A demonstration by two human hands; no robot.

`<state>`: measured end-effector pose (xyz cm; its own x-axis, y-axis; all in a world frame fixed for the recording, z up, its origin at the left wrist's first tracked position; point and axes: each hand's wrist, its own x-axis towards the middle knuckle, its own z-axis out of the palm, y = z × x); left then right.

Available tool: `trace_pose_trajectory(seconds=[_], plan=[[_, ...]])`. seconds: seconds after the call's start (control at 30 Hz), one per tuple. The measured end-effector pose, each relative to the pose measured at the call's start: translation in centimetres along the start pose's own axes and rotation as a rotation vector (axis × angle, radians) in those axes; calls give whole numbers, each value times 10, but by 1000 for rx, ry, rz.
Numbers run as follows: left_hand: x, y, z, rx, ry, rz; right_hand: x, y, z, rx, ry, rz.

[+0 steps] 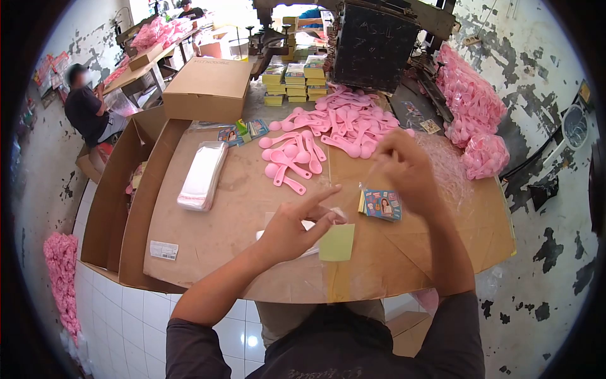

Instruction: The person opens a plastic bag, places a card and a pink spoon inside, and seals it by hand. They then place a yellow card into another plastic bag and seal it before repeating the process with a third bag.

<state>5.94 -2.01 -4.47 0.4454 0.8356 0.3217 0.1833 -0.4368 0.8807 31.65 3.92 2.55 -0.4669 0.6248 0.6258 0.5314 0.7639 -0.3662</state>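
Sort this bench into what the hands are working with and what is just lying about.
In use: left hand over a clear bag; yellow slip; right hand above the picture cards; loose pink spoons.
Lying about: closed carton; stack of clear bags; bagged spoons; yellow packs.

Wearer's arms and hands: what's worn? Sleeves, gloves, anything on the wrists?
No gloves, watch or bands visible on the left hand or right hand. Forearms uncovered. The left sleeve and right sleeve are short, dark grey, plain, ending above the elbows.
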Motion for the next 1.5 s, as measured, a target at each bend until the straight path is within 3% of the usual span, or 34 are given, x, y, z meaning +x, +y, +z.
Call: trace_pose_trajectory(seconds=[0.03, 0.1, 0.17, 0.27, 0.37, 0.47, 0.53, 0.6, 0.67, 0.77, 0.87, 1.07, 1.17, 1.37, 1.5], plan=[[1, -8, 2, -109, 22, -14, -5, 10, -19, 468, -92, 365], [2, -12, 1, -262, 48, -60, -30, 59, -74, 850, -385, 447], [3, -10, -3, -346, 60, -117, -57, 125, -99, 1228, -255, 369], [5, -6, -1, -384, 78, -112, -120, 198, -99, -538, -93, 540], [5, -11, 2, -357, 62, -129, -127, 179, -93, -822, 128, 377], [6, -21, 6, -389, 60, -112, -91, 110, -70, -356, 148, 423], [7, -24, 8, -388, 71, -110, -73, 67, -38, 50, -44, 536], [8, -25, 9, -386, 76, -109, -60, 24, -8, 344, -279, 392], [8, -26, 9, -387, 73, -115, -53, -6, 23, 548, -272, 316], [8, -25, 7, -402, 98, -140, -53, 2, 54, 728, -258, 438], [12, -21, 4, -482, 124, -118, -43, 6, 48, 872, -268, 534], [10, -31, 3, -419, 132, -199, -49, 11, 50, 823, -243, 515], [11, -37, 4, -383, 173, -181, -48, 7, 49, 941, -196, 659], [8, -42, 2, -293, 140, -59, -56, 28, 51, 945, -223, 540], [9, -38, 1, -408, 137, -126, -54, 28, 43, 857, -258, 466]])
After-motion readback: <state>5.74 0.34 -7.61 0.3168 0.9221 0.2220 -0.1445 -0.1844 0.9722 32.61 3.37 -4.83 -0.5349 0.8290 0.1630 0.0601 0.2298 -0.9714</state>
